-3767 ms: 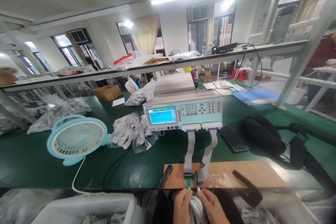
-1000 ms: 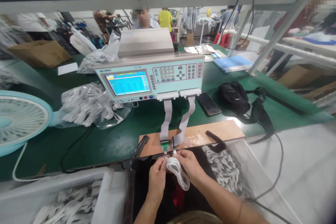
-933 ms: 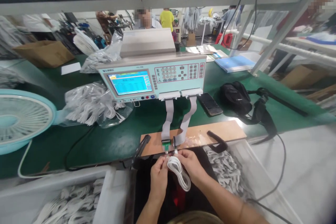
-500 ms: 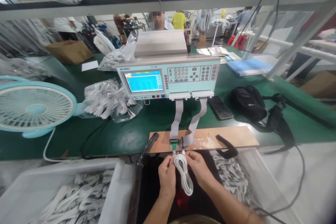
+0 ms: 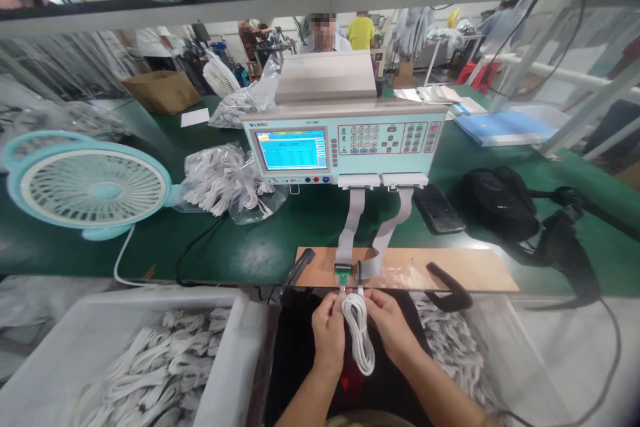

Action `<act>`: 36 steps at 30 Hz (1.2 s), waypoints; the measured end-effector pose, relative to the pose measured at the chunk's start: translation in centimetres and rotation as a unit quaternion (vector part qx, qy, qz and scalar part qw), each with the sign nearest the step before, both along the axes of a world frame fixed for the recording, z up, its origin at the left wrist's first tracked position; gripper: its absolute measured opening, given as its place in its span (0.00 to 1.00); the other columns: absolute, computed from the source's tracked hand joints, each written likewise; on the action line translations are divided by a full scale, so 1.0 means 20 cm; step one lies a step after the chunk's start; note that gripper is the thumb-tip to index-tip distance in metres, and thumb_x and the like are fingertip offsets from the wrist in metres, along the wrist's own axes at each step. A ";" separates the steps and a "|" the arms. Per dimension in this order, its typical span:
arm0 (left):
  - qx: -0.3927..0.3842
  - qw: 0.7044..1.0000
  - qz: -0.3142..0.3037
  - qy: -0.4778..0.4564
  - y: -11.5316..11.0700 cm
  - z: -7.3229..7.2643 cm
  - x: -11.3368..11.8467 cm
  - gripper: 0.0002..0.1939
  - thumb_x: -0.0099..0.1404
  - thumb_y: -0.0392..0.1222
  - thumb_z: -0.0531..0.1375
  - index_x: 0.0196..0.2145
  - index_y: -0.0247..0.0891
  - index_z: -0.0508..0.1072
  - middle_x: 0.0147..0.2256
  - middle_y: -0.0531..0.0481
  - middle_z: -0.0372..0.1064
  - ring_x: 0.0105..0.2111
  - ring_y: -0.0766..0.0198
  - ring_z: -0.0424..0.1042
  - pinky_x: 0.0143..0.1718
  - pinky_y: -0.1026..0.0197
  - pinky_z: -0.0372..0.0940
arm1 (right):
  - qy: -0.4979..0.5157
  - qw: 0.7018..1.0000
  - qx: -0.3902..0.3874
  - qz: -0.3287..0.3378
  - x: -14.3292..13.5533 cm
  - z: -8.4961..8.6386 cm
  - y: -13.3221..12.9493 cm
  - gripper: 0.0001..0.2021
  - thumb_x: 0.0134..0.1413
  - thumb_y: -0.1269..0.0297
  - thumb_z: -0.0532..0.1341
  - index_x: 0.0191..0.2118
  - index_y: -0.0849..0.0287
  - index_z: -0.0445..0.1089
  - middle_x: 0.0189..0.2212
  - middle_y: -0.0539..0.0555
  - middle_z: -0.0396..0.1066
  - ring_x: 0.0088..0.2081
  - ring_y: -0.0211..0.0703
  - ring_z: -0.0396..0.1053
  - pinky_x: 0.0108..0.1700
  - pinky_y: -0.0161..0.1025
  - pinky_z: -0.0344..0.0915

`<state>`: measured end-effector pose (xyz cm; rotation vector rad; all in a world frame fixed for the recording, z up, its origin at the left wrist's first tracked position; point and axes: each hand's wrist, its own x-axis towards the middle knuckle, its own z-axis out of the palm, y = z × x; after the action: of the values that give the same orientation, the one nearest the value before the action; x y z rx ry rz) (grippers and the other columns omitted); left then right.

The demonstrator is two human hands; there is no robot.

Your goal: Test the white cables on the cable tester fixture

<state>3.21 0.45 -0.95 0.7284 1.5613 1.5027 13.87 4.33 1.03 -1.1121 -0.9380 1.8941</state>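
Observation:
A coiled white cable (image 5: 359,333) hangs between my hands at the bench's front edge. My left hand (image 5: 329,327) pinches one of its plug ends, close below a small green circuit board (image 5: 343,277). My right hand (image 5: 387,320) is closed on the other end, just under the second connector (image 5: 359,272). Whether each plug is fully seated I cannot tell. Grey ribbon cables (image 5: 351,220) run from these connectors up to a test instrument (image 5: 345,140) with a lit blue screen (image 5: 293,149).
Clamps hold a wooden board (image 5: 450,267) to the green bench. A fan (image 5: 95,187) and bagged cables (image 5: 215,180) stand left; a phone (image 5: 439,209) and black bag (image 5: 500,203) lie right. White bins of cables (image 5: 240,320) flank me below. People are beyond the instrument.
The camera view has swung slightly left, so everything sits further right. On the screen, the display now shows some added text. Both hands keep their hold on the cable ends.

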 end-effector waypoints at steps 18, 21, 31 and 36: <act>-0.020 1.000 0.015 -0.008 0.01 0.02 0.02 0.14 0.61 0.46 0.56 0.26 0.34 0.73 0.23 0.53 0.69 0.24 0.65 0.66 0.27 0.67 0.60 | -0.001 1.000 0.005 0.009 0.01 -0.02 0.00 0.14 0.44 0.54 0.66 0.25 0.61 0.69 0.19 0.47 0.63 0.22 0.34 0.57 0.27 0.32 0.56; -0.013 1.000 0.001 0.019 0.01 0.02 0.01 0.16 0.60 0.48 0.57 0.22 0.34 0.69 0.19 0.56 0.62 0.22 0.68 0.61 0.24 0.68 0.57 | -0.005 1.000 0.013 0.004 0.01 -0.03 0.00 0.14 0.44 0.54 0.66 0.25 0.61 0.70 0.20 0.48 0.65 0.22 0.34 0.57 0.28 0.32 0.57; -0.026 0.984 0.030 0.173 -0.18 0.03 -0.26 0.19 0.64 0.48 0.50 0.23 0.35 0.71 0.28 0.49 0.71 0.30 0.64 0.69 0.31 0.66 0.63 | -0.016 0.999 -0.037 -0.035 0.02 -0.04 -0.02 0.15 0.35 0.58 0.71 0.32 0.59 0.74 0.26 0.50 0.73 0.28 0.39 0.67 0.29 0.31 0.64; -0.188 0.891 0.199 0.361 -0.63 -0.04 -0.87 0.19 0.65 0.47 0.46 0.30 0.35 0.71 0.26 0.48 0.72 0.24 0.65 0.70 0.28 0.64 0.66 | -0.032 0.996 -0.063 -0.053 0.00 -0.07 0.00 0.19 0.26 0.57 0.73 0.30 0.58 0.75 0.27 0.51 0.74 0.28 0.38 0.68 0.29 0.29 0.66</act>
<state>-14.20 -12.23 -1.76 0.8155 2.6121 1.1785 13.95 4.42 -0.37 -1.2785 -0.7864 1.8612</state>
